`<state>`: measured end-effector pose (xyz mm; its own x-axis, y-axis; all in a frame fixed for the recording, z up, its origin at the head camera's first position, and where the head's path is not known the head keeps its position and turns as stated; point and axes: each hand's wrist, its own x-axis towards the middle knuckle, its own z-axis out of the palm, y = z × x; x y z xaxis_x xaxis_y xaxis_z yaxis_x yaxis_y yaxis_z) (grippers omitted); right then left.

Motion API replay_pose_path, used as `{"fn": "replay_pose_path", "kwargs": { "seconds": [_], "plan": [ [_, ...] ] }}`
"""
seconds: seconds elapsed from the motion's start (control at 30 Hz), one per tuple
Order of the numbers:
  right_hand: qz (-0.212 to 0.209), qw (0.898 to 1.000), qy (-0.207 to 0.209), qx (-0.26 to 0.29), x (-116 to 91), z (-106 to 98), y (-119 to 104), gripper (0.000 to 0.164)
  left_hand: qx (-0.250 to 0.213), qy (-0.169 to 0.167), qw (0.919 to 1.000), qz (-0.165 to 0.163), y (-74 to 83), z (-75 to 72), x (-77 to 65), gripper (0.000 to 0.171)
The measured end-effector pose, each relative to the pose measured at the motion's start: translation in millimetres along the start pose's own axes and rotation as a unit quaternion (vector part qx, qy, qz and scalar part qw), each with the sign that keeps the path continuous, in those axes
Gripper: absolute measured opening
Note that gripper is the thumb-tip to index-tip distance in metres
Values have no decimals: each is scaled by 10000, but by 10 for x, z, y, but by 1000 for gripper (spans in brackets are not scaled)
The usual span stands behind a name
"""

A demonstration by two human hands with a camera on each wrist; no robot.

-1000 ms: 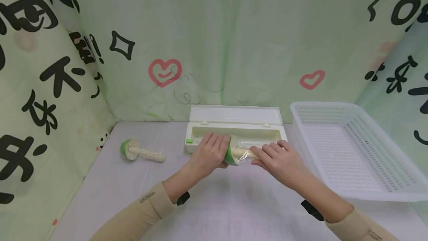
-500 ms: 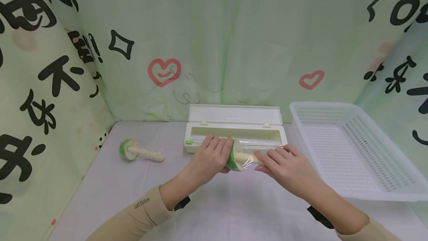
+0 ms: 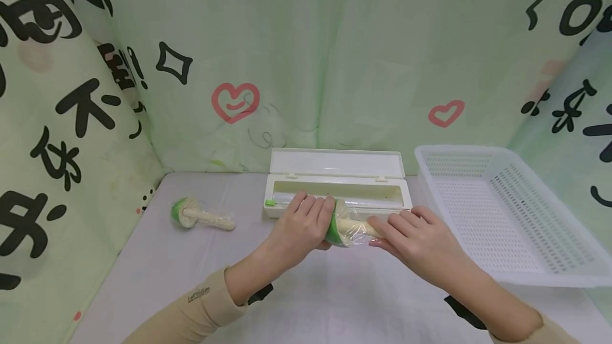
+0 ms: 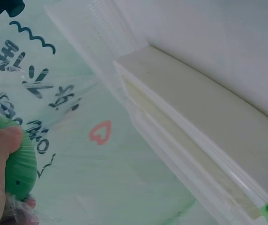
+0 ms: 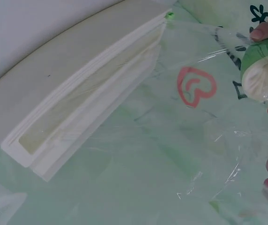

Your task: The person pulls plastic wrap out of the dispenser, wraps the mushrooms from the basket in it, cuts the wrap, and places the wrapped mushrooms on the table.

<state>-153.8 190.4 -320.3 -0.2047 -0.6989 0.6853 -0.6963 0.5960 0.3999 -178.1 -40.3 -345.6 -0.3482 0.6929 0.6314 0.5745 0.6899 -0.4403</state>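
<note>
My left hand (image 3: 302,223) grips the green cap of a toy mushroom (image 3: 338,224) at the centre of the head view. Its pale stem points right, and the fingers and thumb of my right hand (image 3: 415,240) pinch the stem's end. Clear cling film (image 5: 218,140) covers the mushroom and stretches toward an open white cling film dispenser (image 3: 311,210) behind the hands. In the left wrist view, a thumb presses the green cap (image 4: 21,161). A second mushroom (image 3: 203,215), also wrapped in film, lies on the table to the left.
The dispenser's lid (image 3: 336,163) stands open at the back, and a small green slider (image 3: 270,203) sits at its left end. A white perforated basket (image 3: 487,227) stands on the right of the table (image 3: 334,301). Printed curtains (image 3: 306,57) surround the back and sides.
Both hands have drawn the mushroom slightly toward me and to the right, away from the dispenser. A sheet of film now shows more clearly inside the dispenser.
</note>
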Motion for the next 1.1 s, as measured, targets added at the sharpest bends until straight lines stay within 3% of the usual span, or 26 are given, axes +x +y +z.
{"fn": "replay_pose_path", "kwargs": {
  "seconds": [0.57,1.1],
  "plan": [
    [23,9998,19,192,151,-208,-2,39,31,-97,9999,-4,-20,-213,69,85],
    [17,9998,36,192,256,-407,12,40,189,124,9997,9,-45,-430,187,81]
  ]
}}
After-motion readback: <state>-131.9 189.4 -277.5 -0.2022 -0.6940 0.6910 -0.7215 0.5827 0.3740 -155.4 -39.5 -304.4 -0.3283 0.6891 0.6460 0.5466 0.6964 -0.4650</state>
